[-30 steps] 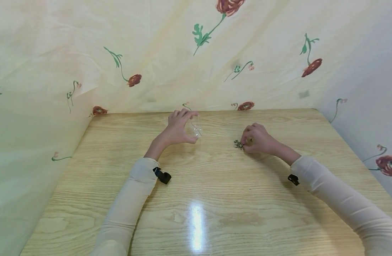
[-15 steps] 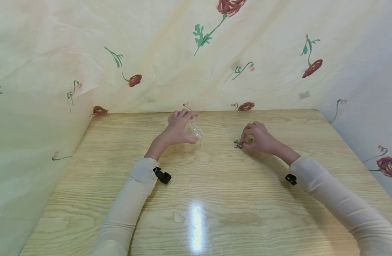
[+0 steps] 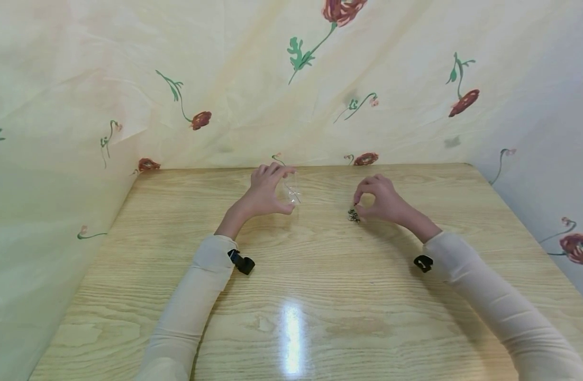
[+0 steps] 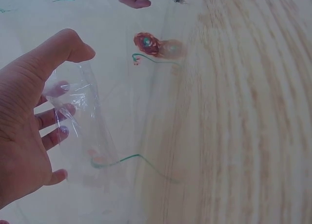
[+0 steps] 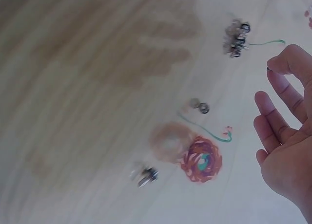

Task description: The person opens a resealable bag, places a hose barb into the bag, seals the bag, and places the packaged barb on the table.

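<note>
My left hand [image 3: 262,193] holds a small clear plastic bag [image 4: 90,100] between thumb and curved fingers, which spread it. Several fingertips show through the film in the left wrist view. My right hand [image 3: 383,200] pinches a tiny dark metal piece [image 5: 269,69] between thumb and index finger; most of it is hidden by the fingertips. The other right fingers stay loosely bent. Just beside this pinch, a small pile of shiny metal pieces [image 3: 353,216], screw-like in shape, lies on the table. The same pile [image 5: 238,38] appears at the top of the right wrist view.
Two loose metal bits, one round [image 5: 204,107] and one longer [image 5: 148,176], lie apart from the pile. The wood-grain table [image 3: 320,280] ends at a flowered cloth [image 3: 253,106] behind and at the left. A pale wall or sheet [image 3: 548,132] stands at the right.
My right hand has shifted left and slightly up, with its fingertips now close over the pile and a tiny piece pinched in them. The left hand and bag have stayed in place.
</note>
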A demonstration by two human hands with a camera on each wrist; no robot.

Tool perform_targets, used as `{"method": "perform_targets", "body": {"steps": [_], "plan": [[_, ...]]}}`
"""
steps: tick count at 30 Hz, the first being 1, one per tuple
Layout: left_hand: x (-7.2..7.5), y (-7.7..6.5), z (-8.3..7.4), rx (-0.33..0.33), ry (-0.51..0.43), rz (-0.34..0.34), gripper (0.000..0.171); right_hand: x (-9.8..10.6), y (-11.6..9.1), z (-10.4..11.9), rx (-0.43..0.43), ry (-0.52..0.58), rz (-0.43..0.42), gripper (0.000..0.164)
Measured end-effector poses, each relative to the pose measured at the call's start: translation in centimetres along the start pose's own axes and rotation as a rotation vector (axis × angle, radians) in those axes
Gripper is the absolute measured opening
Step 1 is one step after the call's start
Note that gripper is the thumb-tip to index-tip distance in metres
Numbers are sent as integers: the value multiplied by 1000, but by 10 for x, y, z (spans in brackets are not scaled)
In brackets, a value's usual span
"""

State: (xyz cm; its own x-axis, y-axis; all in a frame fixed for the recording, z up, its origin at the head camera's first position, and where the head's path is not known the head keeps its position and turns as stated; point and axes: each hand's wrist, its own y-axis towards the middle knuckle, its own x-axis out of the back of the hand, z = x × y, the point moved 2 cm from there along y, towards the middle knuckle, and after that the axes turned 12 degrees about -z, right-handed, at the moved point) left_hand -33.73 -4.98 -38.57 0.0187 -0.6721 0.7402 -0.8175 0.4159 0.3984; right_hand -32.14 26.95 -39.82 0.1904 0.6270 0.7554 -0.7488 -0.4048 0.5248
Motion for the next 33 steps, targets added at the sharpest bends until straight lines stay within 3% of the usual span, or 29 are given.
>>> {"method": "perform_targets", "body": {"steps": [7, 20, 33], "plan": [[0, 0, 0, -9, -2, -10, 80, -5, 10, 7, 46, 32, -60, 16], [-1, 1, 0, 8, -12, -13, 77, -10, 28, 22, 83, 103, -161, 15], [-3, 1, 3, -12, -23, -38, 77, -13, 47, 48, 62, 133, -199, 12]]}}
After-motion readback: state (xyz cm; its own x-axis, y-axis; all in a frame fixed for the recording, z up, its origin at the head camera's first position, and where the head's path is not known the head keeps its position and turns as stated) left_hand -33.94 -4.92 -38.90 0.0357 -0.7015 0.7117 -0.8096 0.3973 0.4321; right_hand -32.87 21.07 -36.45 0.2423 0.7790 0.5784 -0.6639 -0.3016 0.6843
